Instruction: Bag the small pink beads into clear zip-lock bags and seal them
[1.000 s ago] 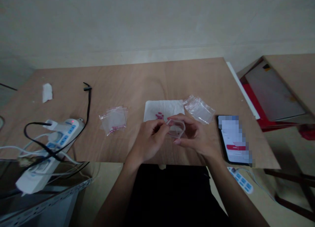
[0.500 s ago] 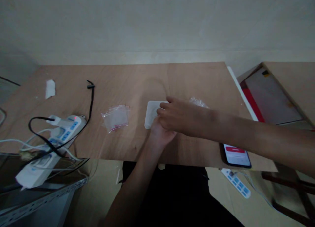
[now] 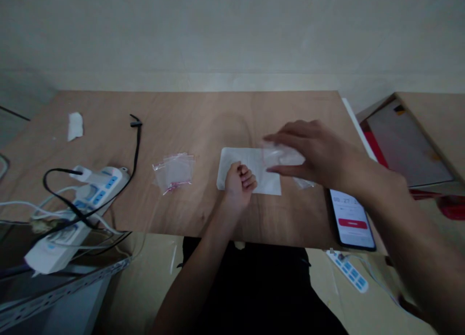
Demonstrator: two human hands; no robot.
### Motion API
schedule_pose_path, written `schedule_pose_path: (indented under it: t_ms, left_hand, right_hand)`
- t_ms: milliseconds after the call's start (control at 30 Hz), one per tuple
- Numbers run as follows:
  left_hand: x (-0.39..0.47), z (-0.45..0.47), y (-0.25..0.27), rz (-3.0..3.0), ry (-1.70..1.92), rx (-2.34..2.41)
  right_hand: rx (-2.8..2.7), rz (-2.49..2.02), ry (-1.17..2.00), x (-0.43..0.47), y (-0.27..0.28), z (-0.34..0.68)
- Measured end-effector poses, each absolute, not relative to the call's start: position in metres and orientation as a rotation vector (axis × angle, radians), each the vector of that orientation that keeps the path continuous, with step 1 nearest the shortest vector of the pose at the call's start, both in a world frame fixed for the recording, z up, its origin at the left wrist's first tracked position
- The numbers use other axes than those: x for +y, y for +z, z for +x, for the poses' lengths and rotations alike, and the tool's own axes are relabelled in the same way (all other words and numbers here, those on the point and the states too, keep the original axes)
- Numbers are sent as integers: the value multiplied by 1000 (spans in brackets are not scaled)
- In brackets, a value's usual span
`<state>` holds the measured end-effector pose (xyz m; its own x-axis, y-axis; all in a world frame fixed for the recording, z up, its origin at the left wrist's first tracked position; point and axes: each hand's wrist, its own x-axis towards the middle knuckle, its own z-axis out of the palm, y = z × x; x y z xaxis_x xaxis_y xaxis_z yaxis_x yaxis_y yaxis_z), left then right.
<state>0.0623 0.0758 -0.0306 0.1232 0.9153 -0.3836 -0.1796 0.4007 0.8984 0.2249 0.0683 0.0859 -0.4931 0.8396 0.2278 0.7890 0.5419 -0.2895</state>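
A white sheet with rounded corners (image 3: 267, 183) lies on the table before me. My left hand (image 3: 240, 183) rests over its middle, fingers curled into a loose fist; whatever may be inside the fist is hidden. Over the sheet's right end, my right hand (image 3: 312, 148) pinches a small clear plastic bag (image 3: 276, 154) between thumb and fingers, slightly blurred. More clear plastic (image 3: 303, 183) lies on the table beneath that hand, partly covered by it. To the left of the sheet is a fanned stack of clear zip bags (image 3: 174, 172) with pinkish edges.
A phone with a lit screen (image 3: 351, 221) lies at the table's front right, close to my right forearm. On the left sit a white power strip (image 3: 103, 187) with tangled cables and a black cable (image 3: 135, 151). A white scrap (image 3: 75, 126) lies farther back.
My right hand has moved off my left hand to the right and now holds a clear plastic bag. More of the white sheet shows. My left hand stays over the sheet.
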Motion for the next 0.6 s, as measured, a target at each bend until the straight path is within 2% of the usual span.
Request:
schedule_pose_path:
  t_ms: [67,133,300,600]
  left_hand:
    - [83,62,-36,1020,984,1311]
    - [91,61,-40,1354,1001,1425]
    - [103,64,-50,1997,835,1478]
    - [103,65,-56,2400,668,1575]
  right_hand:
    - [-2131,-1687,-33,60,59,246]
    - [-1817,-1949,-140,53,20,257]
    - [-1836,-2157,24,41,-54,241]
    - [-1840,-2317,115,41,-55,230]
